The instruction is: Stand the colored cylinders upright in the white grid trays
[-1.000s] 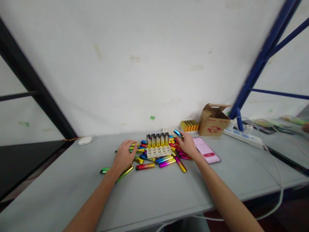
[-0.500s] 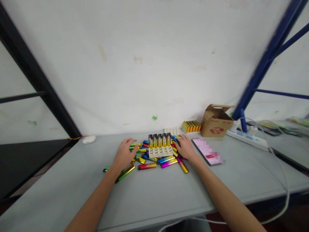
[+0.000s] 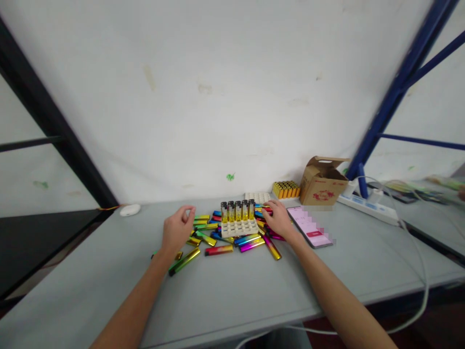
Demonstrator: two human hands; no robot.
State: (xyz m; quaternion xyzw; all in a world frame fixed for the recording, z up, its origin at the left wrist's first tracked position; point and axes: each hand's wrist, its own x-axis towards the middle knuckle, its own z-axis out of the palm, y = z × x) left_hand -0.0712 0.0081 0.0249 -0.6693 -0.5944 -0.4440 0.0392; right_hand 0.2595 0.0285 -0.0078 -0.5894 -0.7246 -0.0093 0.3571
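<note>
A cream holed tray [image 3: 240, 229] carries upright lighters [image 3: 238, 212] with clear yellowish bodies and black tops. Around it lies a loose pile of shiny, coloured metallic lighter sleeves [image 3: 218, 250]. My left hand [image 3: 177, 229] is curled at the left edge of the pile, thumb and fingers together; whatever they may hold is hidden. To the right of the tray, my right hand [image 3: 279, 218] reaches into the pile, with a red sleeve [image 3: 268, 211] between thumb and fingers. A green-and-gold sleeve [image 3: 185, 261] rests below my left hand.
Behind the tray is a second cream tray [image 3: 257, 197]. A block of orange-yellow lighters [image 3: 286, 189] stands beside an opened cardboard box [image 3: 321, 186]. A phone [image 3: 310, 228], a power strip [image 3: 370, 208] and a white cable [image 3: 426, 281] are to the right; a white case [image 3: 130, 210] lies left.
My left hand has drawn slightly left, and its spread fingers have curled together. My right hand stays by the pile; a red sleeve now shows between its fingers. The view has shifted slightly.
</note>
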